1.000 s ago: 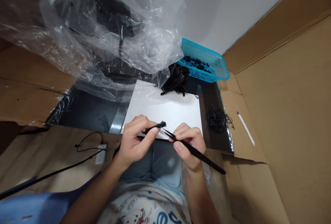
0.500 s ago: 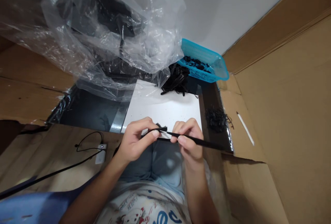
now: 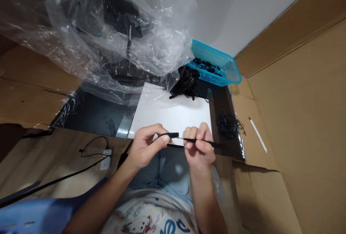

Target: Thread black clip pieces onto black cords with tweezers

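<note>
My left hand (image 3: 148,144) pinches a small flat black piece (image 3: 172,135) between thumb and fingers, its end sticking out to the right. In my right hand (image 3: 200,144) is a slim black tool with a thin metal tip (image 3: 191,140), gripped by thumb and fingers. The tip points left and sits close to the end of the black piece; whether it touches I cannot tell. Both hands are over the front edge of a white board (image 3: 162,113). A pile of black strips (image 3: 186,82) lies at the board's back edge.
Behind the board stands a blue basket (image 3: 229,71) with black pieces inside. A tangle of thin black strands (image 3: 229,124) lies to the right, beside a white pen-like stick (image 3: 258,135) on cardboard. Clear plastic sheeting (image 3: 162,43) hangs at the back left.
My right hand has drawn slightly right, and the tool's tip has come back from beneath the black piece. More of the piece's end shows beyond my left fingers.
</note>
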Tool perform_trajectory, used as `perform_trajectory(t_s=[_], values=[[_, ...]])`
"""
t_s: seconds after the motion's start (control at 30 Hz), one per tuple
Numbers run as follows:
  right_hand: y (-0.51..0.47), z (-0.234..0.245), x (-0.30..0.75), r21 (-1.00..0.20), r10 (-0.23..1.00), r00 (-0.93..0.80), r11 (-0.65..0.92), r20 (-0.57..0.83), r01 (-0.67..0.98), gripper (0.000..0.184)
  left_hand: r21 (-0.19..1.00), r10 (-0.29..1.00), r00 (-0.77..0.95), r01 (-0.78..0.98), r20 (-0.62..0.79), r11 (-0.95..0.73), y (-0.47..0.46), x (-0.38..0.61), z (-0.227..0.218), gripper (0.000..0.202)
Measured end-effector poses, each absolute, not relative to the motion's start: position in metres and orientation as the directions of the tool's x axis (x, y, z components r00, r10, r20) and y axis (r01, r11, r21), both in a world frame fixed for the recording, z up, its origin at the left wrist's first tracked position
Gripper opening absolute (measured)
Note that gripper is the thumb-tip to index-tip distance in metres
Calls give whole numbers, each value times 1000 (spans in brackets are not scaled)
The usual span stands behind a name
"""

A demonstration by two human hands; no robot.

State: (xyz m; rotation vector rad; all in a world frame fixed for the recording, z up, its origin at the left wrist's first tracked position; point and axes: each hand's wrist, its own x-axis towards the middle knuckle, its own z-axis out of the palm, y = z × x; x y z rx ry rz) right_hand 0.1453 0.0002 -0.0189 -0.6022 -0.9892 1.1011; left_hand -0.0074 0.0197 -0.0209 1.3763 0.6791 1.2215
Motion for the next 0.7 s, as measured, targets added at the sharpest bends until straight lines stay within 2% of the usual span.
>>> perform_trajectory(t_s=[0.1,0.17,0.23,0.3,0.4,0.57,0.63,0.7], values=[[-13,-19,150,-832,836,153,545,528,-108,8,934,902,245,-121,356,-335,20,-9,-18,17],[-20,-20,149,-781,775,94,620,625,80,16,915,885,234,-93,404,-393,20,-8,-17,13],[-23,-22,148,-724,734,27,664,679,188,24,903,873,232,-89,430,-421,20,-8,-18,12],[-23,-23,148,-683,708,-2,682,706,260,29,900,869,234,-88,436,-428,20,-8,-18,12],[-22,-23,149,-638,670,42,684,741,355,33,902,871,235,-89,432,-423,21,-7,-19,13],[-22,-22,154,-588,649,-36,710,760,387,36,910,881,230,-100,414,-401,21,-6,-18,13],[-20,-25,156,-608,657,26,680,753,410,34,915,887,226,-96,403,-392,21,-6,-18,14],[-18,-28,156,-664,654,182,634,734,398,28,921,892,228,-87,390,-380,21,-5,-17,15]])
